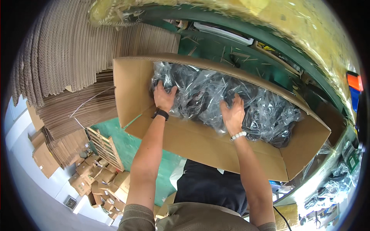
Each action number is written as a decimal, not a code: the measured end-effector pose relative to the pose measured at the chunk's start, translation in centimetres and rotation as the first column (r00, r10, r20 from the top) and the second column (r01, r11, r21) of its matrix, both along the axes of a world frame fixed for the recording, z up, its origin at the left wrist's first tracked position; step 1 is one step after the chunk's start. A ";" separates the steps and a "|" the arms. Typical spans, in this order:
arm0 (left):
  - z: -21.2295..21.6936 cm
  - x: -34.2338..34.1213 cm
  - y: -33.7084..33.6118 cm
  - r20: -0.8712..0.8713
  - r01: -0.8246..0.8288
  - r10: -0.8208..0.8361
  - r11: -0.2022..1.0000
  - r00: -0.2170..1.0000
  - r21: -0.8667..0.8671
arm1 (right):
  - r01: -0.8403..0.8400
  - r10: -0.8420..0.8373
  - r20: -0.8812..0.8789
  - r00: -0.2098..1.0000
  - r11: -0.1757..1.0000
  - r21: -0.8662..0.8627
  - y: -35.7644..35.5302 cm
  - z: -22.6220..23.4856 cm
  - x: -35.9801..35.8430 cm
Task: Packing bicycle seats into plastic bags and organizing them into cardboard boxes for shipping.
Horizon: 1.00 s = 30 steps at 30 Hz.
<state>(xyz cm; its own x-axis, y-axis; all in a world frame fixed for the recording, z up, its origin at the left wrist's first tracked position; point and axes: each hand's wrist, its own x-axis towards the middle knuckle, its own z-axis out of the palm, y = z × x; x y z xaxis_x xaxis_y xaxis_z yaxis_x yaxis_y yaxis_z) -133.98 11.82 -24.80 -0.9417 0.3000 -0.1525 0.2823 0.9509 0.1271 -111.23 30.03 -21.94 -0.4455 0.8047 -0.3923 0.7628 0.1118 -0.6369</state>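
Head view, steeply down into the open carton (192, 134)
You look from the left one of two fisheye cameras on your head, above the carton's near long edge, close enough that it fills the middle with both ends in sight; your shirt (196, 215) shows at the view's bottom, and the wide lens bends straight lines toward the rim.

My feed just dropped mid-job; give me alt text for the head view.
The left hand and right hand reach into an open box, touching dark items in clear plastic. At left are cardboard stacks, with a wooden pallet and piled boxes lower in the picture.
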 end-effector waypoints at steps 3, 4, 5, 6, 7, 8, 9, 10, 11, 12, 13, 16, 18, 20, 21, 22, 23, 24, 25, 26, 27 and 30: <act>-0.2 -1.4 -0.7 0.188 0.068 -0.059 0.997 0.980 -0.042 | -0.024 0.014 0.055 0.998 0.982 0.186 -1.3 -1.6 -1.2; -0.3 -1.8 -0.9 0.243 0.059 -0.043 0.997 0.969 -0.058 | -0.032 0.021 0.063 0.998 0.981 0.189 -1.4 -2.0 -1.1; -0.3 -2.2 -1.4 0.294 0.049 -0.024 0.996 0.955 -0.077 | 0.004 -0.014 0.103 0.995 0.995 0.100 -1.5 -1.6 -1.5; -0.3 -2.6 -1.9 0.344 0.041 -0.006 0.994 0.939 -0.096 | 0.045 -0.047 0.145 0.988 0.999 0.012 -1.5 -1.4 -1.8; -0.3 -2.9 -2.2 0.347 0.036 0.000 0.995 0.938 -0.096 | 0.011 -0.017 0.186 0.982 0.999 0.035 -1.6 -2.2 -2.0; -0.5 -3.0 -2.0 0.320 0.053 -0.005 0.989 0.948 -0.141 | 0.007 -0.015 0.192 0.981 0.999 0.039 -1.8 -2.4 -2.3; -0.5 -3.1 -1.9 0.291 0.070 -0.013 0.980 0.957 -0.186 | -0.023 0.005 0.237 0.971 0.997 0.074 -1.9 -2.5 -2.5; -0.3 -3.3 -2.1 0.296 0.070 -0.013 0.981 0.955 -0.183 | -0.054 0.022 0.282 0.959 0.993 0.107 -2.0 -2.6 -2.7; -0.1 -3.4 -2.4 0.275 0.073 -0.019 0.980 0.961 -0.186 | -0.053 0.019 0.287 0.958 0.993 0.110 -2.0 -2.8 -2.7; 0.2 -3.3 -2.6 0.254 0.077 -0.027 0.979 0.967 -0.190 | -0.038 0.008 0.267 0.964 0.994 0.106 -1.7 -3.0 -2.6; -0.1 -2.8 -2.7 0.253 0.021 0.039 0.973 0.967 -0.230 | -0.021 -0.005 0.247 0.969 0.994 0.103 -1.6 -3.3 -2.5; -1.2 -2.2 -2.0 0.197 -0.043 0.098 0.963 0.975 -0.266 | -0.019 -0.003 0.184 0.983 0.993 0.117 -1.6 -3.4 -3.3; -0.7 -2.4 -1.7 0.211 -0.054 0.119 0.955 0.970 -0.293 | -0.053 0.030 0.232 0.972 0.994 0.092 -1.3 -2.8 -4.0; 1.1 -2.9 -2.0 0.074 0.021 -0.020 1.000 0.997 -0.014 | -0.056 0.065 0.341 0.938 0.998 -0.038 -0.8 -1.5 -5.1; 2.8 -2.8 -0.9 -0.014 0.145 -0.144 0.987 0.989 0.069 | -0.080 0.088 0.331 0.939 0.996 -0.037 -0.7 -1.5 -4.8; 4.8 -2.7 0.5 -0.112 0.271 -0.256 0.952 0.960 0.146 | -0.064 0.069 0.345 0.936 0.998 -0.028 -0.8 -1.8 -4.1; 6.0 -1.7 2.0 -0.060 0.369 -0.364 0.906 0.929 0.209 | -0.067 0.057 0.299 0.952 0.997 0.024 -1.1 -2.4 -3.3; 5.7 -0.4 2.9 -0.057 0.375 -0.372 0.902 0.927 0.213 | -0.074 0.055 0.249 0.967 0.995 0.066 -1.5 -2.4 -3.1; 5.3 1.1 4.0 0.049 0.407 -0.423 0.893 0.905 0.192 | -0.059 0.039 0.240 0.970 0.995 0.077 -1.7 -2.5 -2.9; 4.8 2.0 4.6 0.153 0.442 -0.467 0.880 0.871 0.174 | -0.051 0.030 0.245 0.969 0.996 0.080 -2.0 -2.5 -2.9; 3.5 2.2 5.0 0.117 0.484 -0.495 0.868 0.861 0.112 | -0.041 0.025 0.225 0.974 0.997 0.066 -2.0 -2.5 -3.0; 0.9 1.3 5.9 0.087 0.527 -0.545 0.833 0.834 0.169 | -0.018 0.010 0.222 0.975 0.999 0.036 -1.8 -2.6 -2.4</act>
